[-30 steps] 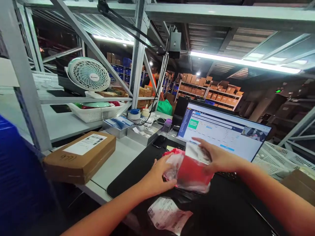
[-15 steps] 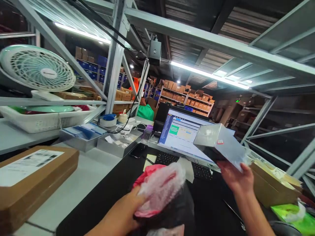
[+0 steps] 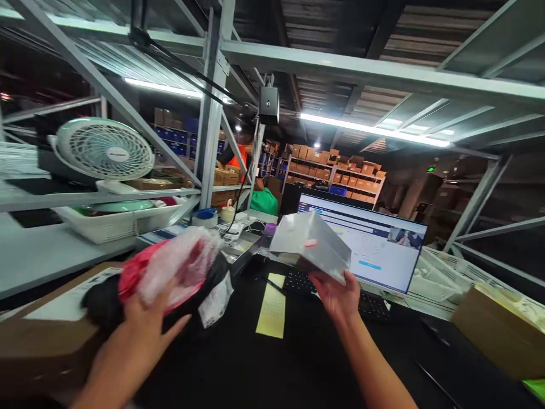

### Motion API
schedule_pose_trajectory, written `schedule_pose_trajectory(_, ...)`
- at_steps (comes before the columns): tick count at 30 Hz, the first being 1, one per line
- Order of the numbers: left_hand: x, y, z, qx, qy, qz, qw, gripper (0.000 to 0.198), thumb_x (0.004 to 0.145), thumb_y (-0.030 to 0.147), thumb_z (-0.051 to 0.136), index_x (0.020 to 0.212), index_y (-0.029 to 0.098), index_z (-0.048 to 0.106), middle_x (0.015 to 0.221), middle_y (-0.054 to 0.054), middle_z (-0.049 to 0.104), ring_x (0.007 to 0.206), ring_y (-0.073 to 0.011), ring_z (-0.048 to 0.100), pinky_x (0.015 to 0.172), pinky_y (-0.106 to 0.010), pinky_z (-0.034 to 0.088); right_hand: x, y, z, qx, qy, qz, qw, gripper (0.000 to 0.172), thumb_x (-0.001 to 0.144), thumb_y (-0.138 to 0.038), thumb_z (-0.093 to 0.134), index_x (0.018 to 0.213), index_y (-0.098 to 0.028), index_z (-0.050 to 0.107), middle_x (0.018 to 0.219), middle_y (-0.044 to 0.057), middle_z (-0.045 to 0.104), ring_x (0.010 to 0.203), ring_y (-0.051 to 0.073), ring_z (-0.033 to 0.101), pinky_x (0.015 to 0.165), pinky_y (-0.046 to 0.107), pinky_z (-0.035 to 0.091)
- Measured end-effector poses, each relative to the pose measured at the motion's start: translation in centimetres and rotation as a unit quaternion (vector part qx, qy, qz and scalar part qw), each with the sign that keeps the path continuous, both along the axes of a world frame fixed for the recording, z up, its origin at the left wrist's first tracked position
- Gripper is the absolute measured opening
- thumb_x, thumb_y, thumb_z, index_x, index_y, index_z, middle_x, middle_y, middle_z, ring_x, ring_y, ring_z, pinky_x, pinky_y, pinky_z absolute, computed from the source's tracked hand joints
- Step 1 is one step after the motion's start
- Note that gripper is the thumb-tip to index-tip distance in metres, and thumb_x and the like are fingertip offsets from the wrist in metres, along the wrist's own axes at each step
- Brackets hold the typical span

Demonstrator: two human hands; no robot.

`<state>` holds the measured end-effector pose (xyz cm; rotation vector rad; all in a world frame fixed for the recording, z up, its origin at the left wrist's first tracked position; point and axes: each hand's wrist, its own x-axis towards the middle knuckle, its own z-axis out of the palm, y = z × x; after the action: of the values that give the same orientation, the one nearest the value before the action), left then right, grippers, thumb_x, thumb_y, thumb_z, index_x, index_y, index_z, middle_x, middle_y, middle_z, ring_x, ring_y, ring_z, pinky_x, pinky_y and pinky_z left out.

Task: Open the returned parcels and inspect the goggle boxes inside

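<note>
My left hand (image 3: pixel 142 326) grips a bundle of red bubble wrap and a black bag (image 3: pixel 170 281) with a white label, held over the brown cardboard parcel (image 3: pixel 46 335) at the left. My right hand (image 3: pixel 338 295) holds up a small silver-grey box (image 3: pixel 310 244) with a red sticker, just in front of the computer monitor (image 3: pixel 374 250). A yellow slip of paper (image 3: pixel 272 309) lies on the black desk mat (image 3: pixel 298 363) between my hands.
A keyboard (image 3: pixel 306 281) sits under the monitor. A white fan (image 3: pixel 104 149) and a white basket (image 3: pixel 114 221) stand on the left metal shelf. Tape rolls and trays lie behind. White baskets and a cardboard box (image 3: pixel 498 329) are at the right. A person in orange stands far back.
My left hand has carried the bubble wrap and black bag left, over the parcel. My right hand has brought the silver box left and lower, in front of the monitor. The view turned.
</note>
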<state>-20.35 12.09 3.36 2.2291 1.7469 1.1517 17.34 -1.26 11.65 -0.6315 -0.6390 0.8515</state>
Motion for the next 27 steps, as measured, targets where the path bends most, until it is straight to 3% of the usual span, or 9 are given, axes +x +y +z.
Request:
schedule_pose_trajectory(3, 2.3, -2.5, 2.4, 0.053, 0.092, 0.032, 0.994, 0.071, 0.094, 0.050, 0.056, 0.156, 0.023, 0.034, 0.159, -0.029, 0.014, 0.123, -0.0499, 0.057, 0.093, -0.059, 0.053, -2.4, 1.5, -0.7, 0.011, -0.003, -0.006, 1.000, 0.052, 0.072, -0.038, 0.067, 0.123, -0.029, 0.065, 0.109, 0.002, 0.076, 0.112, 0.029, 0.067, 0.109, 0.058, 0.047)
schedule_pose_trajectory(6, 4.4, -4.4, 3.6, 0.176, 0.070, 0.059, 0.980, 0.066, 0.092, 0.046, 0.062, 0.152, 0.025, 0.044, 0.164, -0.025, 0.005, 0.143, -0.0530, 0.034, 0.111, -0.067, 0.036, -3.4, 2.1, -1.5, -0.010, 0.001, 0.014, 1.000, 0.056, 0.071, -0.036, 0.067, 0.127, -0.027, 0.063, 0.109, 0.004, 0.076, 0.114, 0.031, 0.066, 0.111, 0.061, 0.045)
schedule_pose_trajectory(9, 6.4, -5.3, 4.4, 0.257, -0.030, -0.075, 0.963, 0.078, 0.093, 0.055, 0.058, 0.159, 0.028, 0.026, 0.165, -0.020, 0.015, 0.151, -0.0434, 0.024, 0.120, -0.063, 0.028, -3.5, 1.9, -2.2, -0.019, -0.001, 0.037, 0.999, 0.057, 0.071, -0.039, 0.065, 0.127, -0.026, 0.064, 0.106, 0.005, 0.076, 0.113, 0.032, 0.066, 0.111, 0.062, 0.044)
schedule_pose_trajectory(12, 9.1, -5.8, 5.6, 0.215, -0.127, -0.246, 0.937, 0.082, 0.095, 0.065, 0.046, 0.162, 0.030, 0.014, 0.166, -0.016, 0.022, 0.151, -0.0362, 0.028, 0.120, -0.056, 0.032, -3.3, 1.5, -2.7, -0.030, -0.010, 0.045, 0.998, 0.061, 0.070, -0.044, 0.065, 0.129, -0.028, 0.062, 0.107, 0.006, 0.076, 0.110, 0.033, 0.067, 0.108, 0.064, 0.044)
schedule_pose_trajectory(14, 11.2, -6.4, 6.6, 0.205, -0.167, -0.299, 0.917, 0.082, 0.095, 0.065, 0.048, 0.162, 0.031, 0.016, 0.167, -0.014, 0.020, 0.152, -0.0354, 0.027, 0.121, -0.055, 0.032, -3.2, 1.3, -2.9, -0.038, -0.002, 0.060, 0.997, 0.061, 0.072, -0.046, 0.064, 0.130, -0.028, 0.062, 0.106, 0.006, 0.076, 0.106, 0.033, 0.068, 0.106, 0.064, 0.046)
schedule_pose_trajectory(17, 13.8, -7.6, 7.3, 0.248, -0.211, -0.326, 0.888, 0.072, 0.095, 0.045, 0.061, 0.158, 0.035, 0.028, 0.165, -0.011, 0.027, 0.151, -0.0320, 0.032, 0.121, -0.050, 0.035, -2.9, 1.3, -3.5, -0.049, 0.024, 0.094, 0.994, 0.053, 0.076, -0.048, 0.060, 0.124, -0.028, 0.065, 0.107, 0.006, 0.076, 0.102, 0.030, 0.070, 0.102, 0.059, 0.050)
schedule_pose_trajectory(21, 15.7, -8.7, 6.8, 0.303, -0.231, -0.347, 0.857, 0.062, 0.093, 0.016, 0.064, 0.148, 0.037, 0.046, 0.157, -0.008, 0.042, 0.143, -0.0278, 0.045, 0.116, -0.046, 0.044, -2.0, 2.2, -4.6, -0.044, -0.018, 0.098, 0.994, 0.046, 0.082, -0.054, 0.049, 0.112, -0.026, 0.070, 0.111, 0.007, 0.075, 0.112, 0.030, 0.066, 0.107, 0.054, 0.048)
schedule_pose_trajectory(24, 16.2, -8.9, 6.1, 0.327, -0.239, -0.361, 0.840, 0.058, 0.091, 0.008, 0.062, 0.141, 0.036, 0.054, 0.152, -0.008, 0.049, 0.138, -0.0267, 0.051, 0.111, -0.044, 0.051, -1.2, 3.1, -5.6, -0.042, -0.076, 0.083, 0.993, 0.052, 0.085, -0.060, 0.043, 0.113, -0.025, 0.071, 0.112, 0.009, 0.074, 0.122, 0.034, 0.061, 0.109, 0.056, 0.045)
schedule_pose_trajectory(27, 16.6, -8.7, 5.5, 0.321, -0.284, -0.343, 0.836, 0.046, 0.088, 0.011, 0.069, 0.128, 0.033, 0.060, 0.142, -0.008, 0.057, 0.128, -0.0246, 0.059, 0.105, -0.040, 0.055, -0.4, 3.4, -6.0, -0.070, -0.103, 0.062, 0.990, 0.054, 0.082, -0.065, 0.047, 0.111, -0.026, 0.071, 0.110, 0.009, 0.075, 0.121, 0.039, 0.061, 0.103, 0.059, 0.049)
